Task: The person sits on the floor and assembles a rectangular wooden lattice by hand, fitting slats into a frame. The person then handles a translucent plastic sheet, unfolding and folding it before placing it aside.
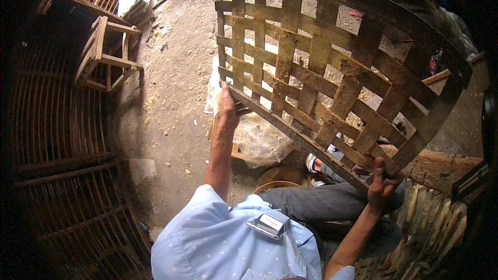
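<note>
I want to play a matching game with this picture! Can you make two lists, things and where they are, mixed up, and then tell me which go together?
Things:
1. woven slat panel
2. left hand
3. right hand
4. wooden stool

Places:
A. standing on the dirt floor, upper left
B. gripping the panel's lower right corner
C. held up tilted in both hands
D. gripping the panel's lower edge near its left end

Pairs: 1-C, 2-D, 3-B, 4-A
</note>
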The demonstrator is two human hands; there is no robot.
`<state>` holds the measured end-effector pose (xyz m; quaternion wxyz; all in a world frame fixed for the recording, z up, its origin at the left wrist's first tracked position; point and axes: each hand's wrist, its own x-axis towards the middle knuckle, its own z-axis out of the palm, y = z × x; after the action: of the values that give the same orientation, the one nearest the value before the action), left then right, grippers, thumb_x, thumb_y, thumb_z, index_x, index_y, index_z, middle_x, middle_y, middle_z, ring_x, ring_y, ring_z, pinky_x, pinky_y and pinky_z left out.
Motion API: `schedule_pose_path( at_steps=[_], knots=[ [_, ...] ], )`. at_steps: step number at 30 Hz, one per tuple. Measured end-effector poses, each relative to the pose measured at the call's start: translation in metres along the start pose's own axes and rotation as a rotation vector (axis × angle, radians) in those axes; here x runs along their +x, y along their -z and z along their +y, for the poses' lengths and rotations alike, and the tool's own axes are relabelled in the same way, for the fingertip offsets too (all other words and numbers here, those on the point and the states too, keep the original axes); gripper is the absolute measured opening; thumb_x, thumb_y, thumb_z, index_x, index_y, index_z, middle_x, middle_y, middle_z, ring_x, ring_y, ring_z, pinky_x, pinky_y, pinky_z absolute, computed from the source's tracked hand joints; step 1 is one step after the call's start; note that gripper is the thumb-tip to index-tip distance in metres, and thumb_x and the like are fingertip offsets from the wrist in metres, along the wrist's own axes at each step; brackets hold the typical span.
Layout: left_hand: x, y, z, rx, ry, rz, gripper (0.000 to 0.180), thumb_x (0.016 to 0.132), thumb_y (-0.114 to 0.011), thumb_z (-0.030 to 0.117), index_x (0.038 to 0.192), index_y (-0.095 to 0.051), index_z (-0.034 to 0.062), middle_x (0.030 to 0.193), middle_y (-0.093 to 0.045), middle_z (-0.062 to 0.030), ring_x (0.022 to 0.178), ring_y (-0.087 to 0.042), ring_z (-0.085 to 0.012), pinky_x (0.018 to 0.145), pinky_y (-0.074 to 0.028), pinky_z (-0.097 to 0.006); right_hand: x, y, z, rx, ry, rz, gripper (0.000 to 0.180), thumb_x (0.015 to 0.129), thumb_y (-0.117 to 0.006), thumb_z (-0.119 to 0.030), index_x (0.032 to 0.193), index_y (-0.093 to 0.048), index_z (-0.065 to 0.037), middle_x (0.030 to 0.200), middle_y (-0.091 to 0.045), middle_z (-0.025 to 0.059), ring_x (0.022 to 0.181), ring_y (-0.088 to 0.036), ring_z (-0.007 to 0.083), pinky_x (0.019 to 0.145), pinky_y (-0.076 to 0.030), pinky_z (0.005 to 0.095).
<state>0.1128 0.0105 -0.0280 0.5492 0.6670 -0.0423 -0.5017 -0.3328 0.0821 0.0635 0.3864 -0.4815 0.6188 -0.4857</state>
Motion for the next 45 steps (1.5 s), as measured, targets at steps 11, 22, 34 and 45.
schedule_pose_path(
  at_steps=[11, 22, 34, 45],
  knots=[
    [0.003, -0.007, -0.016, -0.345, -0.174, -0.112, 0.031, 0.086, -0.070, 0.018, 0.110, -0.055, 0.0050, 0.107, -0.062, -0.0119, 0.087, -0.066, -0.0227, 0.068, -0.061, -0.039, 0.007, -0.002, -0.014, -0.062, 0.124, -0.062, 0.032, 0.097, -0.069, -0.023, 0.114, -0.053, -0.002, 0.108, -0.064, 0.0103, 0.096, -0.062, 0.0169, 0.083, -0.051, 0.0324],
    [0.023, 0.025, -0.014, -0.244, -0.185, -0.110, 0.028, 0.088, -0.072, 0.027, 0.103, -0.061, 0.0061, 0.098, -0.063, -0.0087, 0.086, -0.067, -0.0253, 0.070, -0.063, -0.043, 0.006, 0.003, 0.002, -0.151, 0.162, -0.029, 0.027, 0.099, -0.065, -0.021, 0.109, -0.049, -0.002, 0.104, -0.064, 0.0116, 0.095, -0.066, 0.0169, 0.080, -0.059, 0.0322],
    [0.028, 0.045, 0.003, -0.232, -0.177, -0.297, 0.048, 0.089, -0.062, 0.033, 0.127, -0.054, 0.0039, 0.097, -0.067, -0.0077, 0.085, -0.069, -0.0202, 0.073, -0.060, -0.037, 0.000, 0.000, -0.006, 0.008, -0.036, 0.043, 0.045, 0.093, -0.074, -0.031, 0.118, -0.053, -0.001, 0.110, -0.064, 0.0117, 0.099, -0.062, 0.0233, 0.090, -0.049, 0.0362],
    [0.026, 0.032, 0.008, -0.055, -0.320, -0.089, 0.036, 0.092, -0.053, 0.031, 0.123, -0.048, 0.0119, 0.103, -0.058, -0.0100, 0.087, -0.066, -0.0265, 0.071, -0.062, -0.047, 0.001, 0.001, 0.005, 0.051, -0.055, 0.084, 0.047, 0.091, -0.076, -0.027, 0.121, -0.050, -0.001, 0.112, -0.062, 0.0108, 0.102, -0.059, 0.0221, 0.095, -0.046, 0.0377]
  ],
)
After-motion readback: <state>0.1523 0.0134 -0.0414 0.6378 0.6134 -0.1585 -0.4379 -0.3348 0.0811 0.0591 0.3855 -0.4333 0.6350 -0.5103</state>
